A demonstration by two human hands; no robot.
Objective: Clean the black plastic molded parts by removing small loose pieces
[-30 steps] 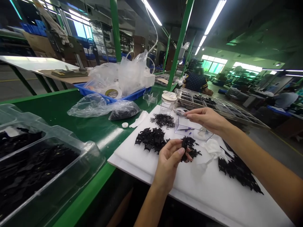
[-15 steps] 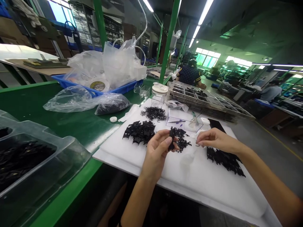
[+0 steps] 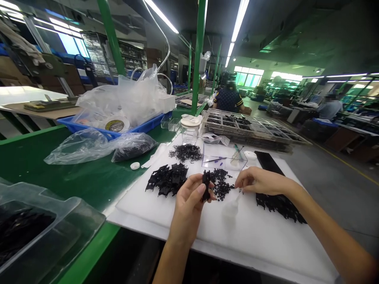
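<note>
The left hand [image 3: 188, 203] pinches a black moulded plastic part [image 3: 206, 184], roughly upright, between thumb and fingers above the white mat [image 3: 251, 240]. At three o'clock from it lie small black round pieces [image 3: 221, 185]; at nine, a heap of flat black parts [image 3: 167, 179]. Farther out at three, the right hand [image 3: 262, 180] has its fingertips drawn narrow; whether they grip the tiny dark bit there, I cannot tell. The part looks light, stiff and smooth, its thin ends perhaps fragile; hold it mid-body.
</note>
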